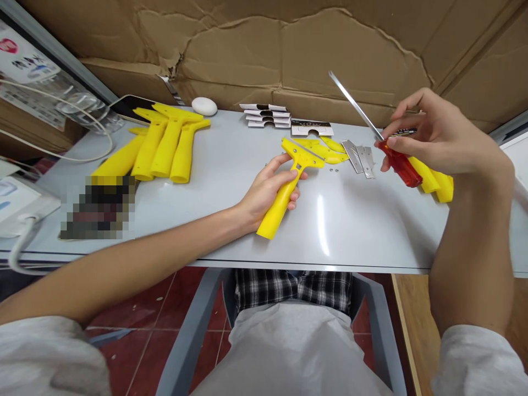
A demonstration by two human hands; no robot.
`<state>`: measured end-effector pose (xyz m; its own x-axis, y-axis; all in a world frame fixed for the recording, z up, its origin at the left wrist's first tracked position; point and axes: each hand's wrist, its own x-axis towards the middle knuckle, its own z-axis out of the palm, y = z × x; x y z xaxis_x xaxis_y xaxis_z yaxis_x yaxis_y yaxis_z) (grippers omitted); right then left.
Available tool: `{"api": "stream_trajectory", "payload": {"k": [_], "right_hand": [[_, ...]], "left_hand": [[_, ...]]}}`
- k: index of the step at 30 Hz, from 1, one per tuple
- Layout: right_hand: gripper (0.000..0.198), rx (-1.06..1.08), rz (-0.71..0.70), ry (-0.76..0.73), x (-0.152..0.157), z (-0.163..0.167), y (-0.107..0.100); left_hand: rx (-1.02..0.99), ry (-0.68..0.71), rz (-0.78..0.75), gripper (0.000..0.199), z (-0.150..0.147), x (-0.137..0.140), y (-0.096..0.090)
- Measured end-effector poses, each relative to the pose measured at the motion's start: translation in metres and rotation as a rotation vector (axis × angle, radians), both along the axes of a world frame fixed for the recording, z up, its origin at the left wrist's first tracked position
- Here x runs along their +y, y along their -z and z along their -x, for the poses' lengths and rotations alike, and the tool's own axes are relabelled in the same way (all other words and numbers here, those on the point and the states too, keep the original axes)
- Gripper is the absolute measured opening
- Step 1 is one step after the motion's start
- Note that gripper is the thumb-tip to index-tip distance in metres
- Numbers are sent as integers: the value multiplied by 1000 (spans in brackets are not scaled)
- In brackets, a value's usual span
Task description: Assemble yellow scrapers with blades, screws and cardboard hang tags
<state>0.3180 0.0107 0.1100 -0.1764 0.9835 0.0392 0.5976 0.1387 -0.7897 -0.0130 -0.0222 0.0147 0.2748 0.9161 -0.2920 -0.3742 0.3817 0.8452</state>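
My left hand [270,187] is closed around the neck of a yellow scraper [277,204], its wide head tilted up and away from me. A thin metal edge shows along that head. In my right hand [433,129] is a screwdriver [399,163] with a red see-through handle, its shaft pointing up and to the left, clear of the scraper. Beyond the scraper lie flat yellow plastic pieces [336,156] and several metal plates [359,158]. A few tiny screws [334,170] rest on the table close to them.
Several yellow scraper handles [160,144] lie at the left, and more yellow parts [437,181] sit under my right wrist. Small white boxes [268,116] and a white oval object [204,106] stand along the cardboard [247,52] behind the table [223,190]. A cable [25,242] runs at left.
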Motion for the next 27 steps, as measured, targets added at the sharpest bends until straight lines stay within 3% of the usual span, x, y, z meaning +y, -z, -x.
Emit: {"api": "stream_trajectory", "payload": {"k": [4, 8, 10, 15, 17, 19, 22, 27], "right_hand": [[54, 136, -52, -214, 5, -3, 6], [66, 292, 2, -216, 12, -10, 11], [69, 353, -41, -185, 13, -9, 12], [58, 637, -522, 26, 18, 9, 13], [50, 752, -636, 112, 24, 15, 15], [48, 808, -644, 189, 30, 18, 18], [62, 844, -544, 297, 36, 22, 22], [79, 610, -327, 356, 43, 25, 40]], "left_hand": [[14, -25, 19, 53, -3, -3, -6], [14, -36, 36, 47, -4, -3, -9], [12, -34, 34, 48, -4, -3, -9], [18, -30, 26, 48, -3, -3, -7], [19, -26, 19, 49, -3, -2, -5], [13, -17, 10, 53, -2, -1, -4], [9, -9, 1, 57, 0, -1, -2], [11, -9, -3, 53, 0, 0, -1]]}}
